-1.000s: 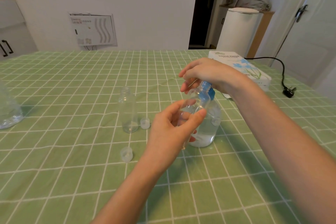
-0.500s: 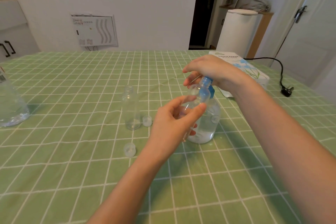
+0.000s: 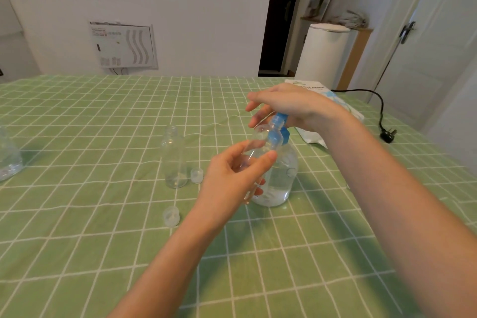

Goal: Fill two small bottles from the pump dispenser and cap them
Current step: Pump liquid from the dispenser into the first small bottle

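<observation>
Counter [image 3: 77, 116] w/ pump dispenser [image 3: 281, 181] mid-counter; right hand [image 3: 291, 106] lies on its blue head, fingers loosely straight, pressing; left hand [image 3: 240, 170] curled round 1st small bottle [image 3: 260, 142], mouth at spout, prob. filling, level unclear; 2nd bottle [image 3: 174, 160] and loose caps [image 3: 197, 175] stand just left; next: hold mouth aligned, pump, then cap.

a second small bottle [image 3: 175, 160] stands left of the pump dispenser [image 3: 277, 175], caps [image 3: 197, 176] between.
</observation>
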The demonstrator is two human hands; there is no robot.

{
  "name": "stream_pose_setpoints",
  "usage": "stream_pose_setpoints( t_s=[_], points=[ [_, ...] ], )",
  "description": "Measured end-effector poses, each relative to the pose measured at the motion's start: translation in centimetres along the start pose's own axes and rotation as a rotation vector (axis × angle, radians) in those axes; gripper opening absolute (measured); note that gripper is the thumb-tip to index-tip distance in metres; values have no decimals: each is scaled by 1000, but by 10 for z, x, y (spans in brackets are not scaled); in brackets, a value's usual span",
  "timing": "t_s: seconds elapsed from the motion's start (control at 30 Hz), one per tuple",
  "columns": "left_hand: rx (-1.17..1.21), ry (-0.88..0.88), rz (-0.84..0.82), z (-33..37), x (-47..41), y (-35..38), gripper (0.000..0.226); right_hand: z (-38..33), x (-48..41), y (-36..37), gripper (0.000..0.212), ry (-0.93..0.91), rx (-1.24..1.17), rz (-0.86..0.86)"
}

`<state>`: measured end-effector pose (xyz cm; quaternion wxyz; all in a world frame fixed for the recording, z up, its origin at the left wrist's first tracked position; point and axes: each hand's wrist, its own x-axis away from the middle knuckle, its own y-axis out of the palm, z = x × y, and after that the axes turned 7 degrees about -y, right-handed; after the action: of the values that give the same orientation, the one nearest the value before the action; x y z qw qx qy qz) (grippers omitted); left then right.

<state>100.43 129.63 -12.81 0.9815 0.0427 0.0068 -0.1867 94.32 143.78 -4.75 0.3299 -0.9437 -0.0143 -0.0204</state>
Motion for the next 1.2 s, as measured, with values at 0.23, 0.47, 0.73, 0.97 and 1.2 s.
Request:
stream_pose_setpoints(
  t_s=[0.23,0.47,0.73,0.97,1.2],
  points=[
    [-13,18,15,-1,0,0,26,9,4,5,36,40,-45,-15],
    [-23,20,13,-5,-1,-1,29,11,2,6,26,40,-66,-24],
    [-35,3,16,-6,1,-2,26,16,0,11,23,84,-60,-1],
    [6,17,5,-3,-1,1,25,5,-2,4,29,80,65,45],
    [-2,21,12,-5,0,-1,25,7,0,8,26,79,-16,20]
  ],
)
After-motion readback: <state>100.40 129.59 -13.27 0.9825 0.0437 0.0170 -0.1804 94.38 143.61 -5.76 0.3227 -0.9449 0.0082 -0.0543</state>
